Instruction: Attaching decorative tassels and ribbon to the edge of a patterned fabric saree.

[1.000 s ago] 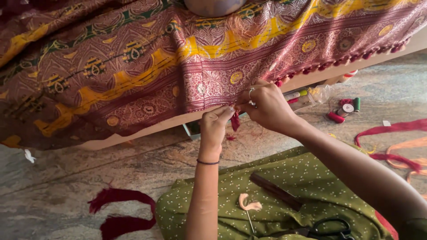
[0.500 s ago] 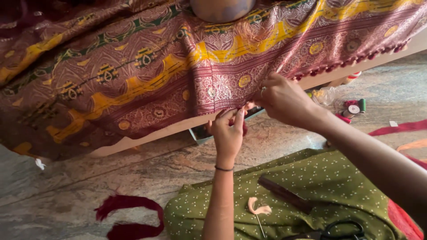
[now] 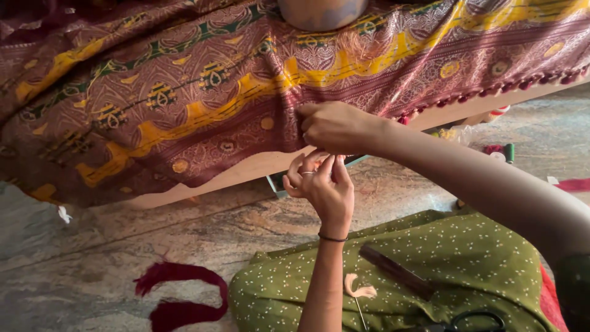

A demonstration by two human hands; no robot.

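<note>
Both hands work at the maroon-and-yellow patterned cloth (image 3: 203, 110) draped over a board: right hand (image 3: 335, 126) grips its edge, left hand (image 3: 322, 181) apparently pinches a tassel beneath.

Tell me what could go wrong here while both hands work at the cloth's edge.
The right hand grips the patterned cloth that a pot rests on; a hard pull might drag or tip it. A needle-like tool and scissors lie loose on the lap and might slide off or prick.
</note>
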